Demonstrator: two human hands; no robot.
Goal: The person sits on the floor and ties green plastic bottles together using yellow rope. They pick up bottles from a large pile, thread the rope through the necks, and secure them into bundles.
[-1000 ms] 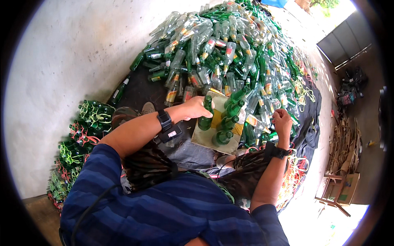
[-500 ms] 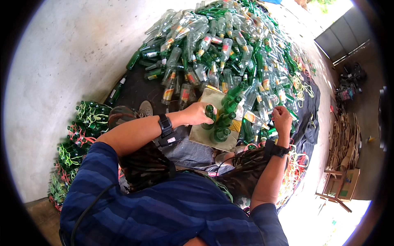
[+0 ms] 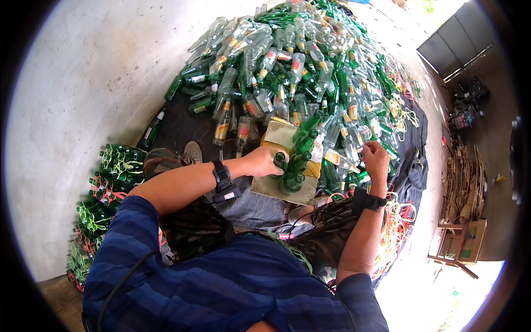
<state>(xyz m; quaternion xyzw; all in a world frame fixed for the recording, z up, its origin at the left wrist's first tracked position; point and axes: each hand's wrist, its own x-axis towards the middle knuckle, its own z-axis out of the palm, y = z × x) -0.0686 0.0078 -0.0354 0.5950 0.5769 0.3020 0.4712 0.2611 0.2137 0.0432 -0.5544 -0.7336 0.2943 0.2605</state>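
Observation:
My left hand (image 3: 264,161) is closed round the upper part of a green glass bottle (image 3: 280,159), which stands on a pale, worn board (image 3: 266,190) between my legs. Right beside it, several more green bottles (image 3: 293,181) stand upright in a close group on the same board. To the right of the board, my right hand (image 3: 376,158) is raised, its fingers curled together. Whatever its fingertips hold, if anything, is too small to make out.
A big heap of loose green and clear bottles (image 3: 298,61) rises beyond the board. Tied bundles of green bottles (image 3: 121,159) line the left wall. Coloured plastic strings (image 3: 399,229) lie by my right leg. A wooden stand (image 3: 451,249) is at far right.
My left hand has shifted slightly, with its bottle now closer against the group on the board. My right hand stays raised with curled fingers. The whole view has moved a little.

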